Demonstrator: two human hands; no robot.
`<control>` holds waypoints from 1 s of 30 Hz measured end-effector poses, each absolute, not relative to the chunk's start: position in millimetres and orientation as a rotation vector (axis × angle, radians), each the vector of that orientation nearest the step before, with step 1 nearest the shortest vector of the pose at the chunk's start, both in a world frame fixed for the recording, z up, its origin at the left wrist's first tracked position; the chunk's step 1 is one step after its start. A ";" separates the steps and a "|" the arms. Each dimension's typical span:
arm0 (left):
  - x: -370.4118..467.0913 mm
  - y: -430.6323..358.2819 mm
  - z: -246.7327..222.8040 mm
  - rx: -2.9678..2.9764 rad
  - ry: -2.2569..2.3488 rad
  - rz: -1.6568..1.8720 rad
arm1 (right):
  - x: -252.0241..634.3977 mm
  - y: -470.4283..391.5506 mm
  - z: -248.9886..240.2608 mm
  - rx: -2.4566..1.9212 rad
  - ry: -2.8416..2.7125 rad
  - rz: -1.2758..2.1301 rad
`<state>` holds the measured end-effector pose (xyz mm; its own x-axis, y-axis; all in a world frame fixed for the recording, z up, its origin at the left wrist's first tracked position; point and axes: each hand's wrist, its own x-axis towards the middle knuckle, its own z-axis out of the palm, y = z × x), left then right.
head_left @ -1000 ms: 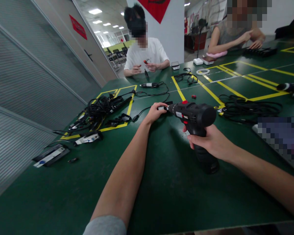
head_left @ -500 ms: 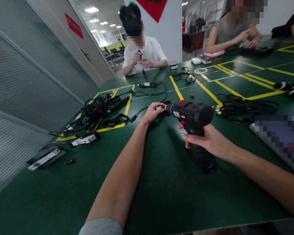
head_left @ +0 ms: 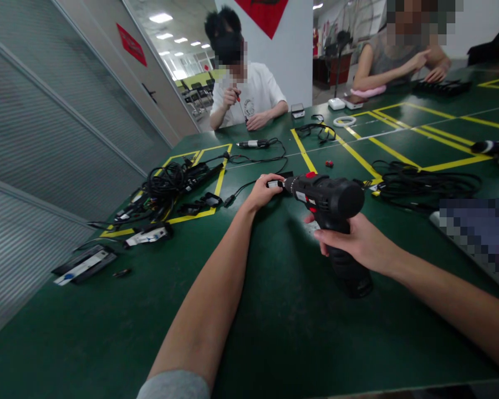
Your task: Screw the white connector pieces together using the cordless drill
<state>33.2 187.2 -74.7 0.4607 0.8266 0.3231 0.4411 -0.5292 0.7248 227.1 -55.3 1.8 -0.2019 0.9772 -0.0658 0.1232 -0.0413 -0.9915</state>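
Observation:
My right hand (head_left: 353, 241) is wrapped round the handle of a black cordless drill (head_left: 328, 197) with red details. The drill lies nearly level and its chuck points left, its tip meeting a small black device (head_left: 278, 184) with a pale label. My left hand (head_left: 266, 191) grips that device against the green table (head_left: 274, 332). The drill's body partly hides the device's right side. A thin black cable runs from near my left hand to a plug (head_left: 229, 200).
Tangled black cables (head_left: 170, 180) and black parts lie at the left, near a black-and-white piece (head_left: 85, 265). More coiled cable (head_left: 428, 180) is at the right, beside a tablet-like device (head_left: 478, 238). Across the table a person (head_left: 249, 88) holds a screwdriver; another person (head_left: 391, 66) sits further right.
The view has shifted slightly, so the table items appear a little further right. The person across has lowered one hand to the table. My hands keep their holds on the drill and device.

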 end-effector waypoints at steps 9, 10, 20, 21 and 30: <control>33.5 189.1 -76.1 2.160 1.059 0.905 | 225.7 -52.8 -1.3 -1.195 -1.452 1.289; 33.5 189.1 -76.2 2.160 1.055 0.905 | 225.6 -52.9 -1.2 -1.191 -1.449 1.291; 33.8 189.3 -77.9 2.155 1.061 0.912 | 225.9 -53.4 -0.2 -1.214 -1.446 1.285; 33.9 189.3 -77.9 2.155 1.059 0.910 | 226.2 -53.3 -0.6 -1.211 -1.440 1.286; 33.3 187.8 -76.2 2.164 1.044 0.889 | 231.0 -53.5 -3.0 -1.184 -1.402 1.331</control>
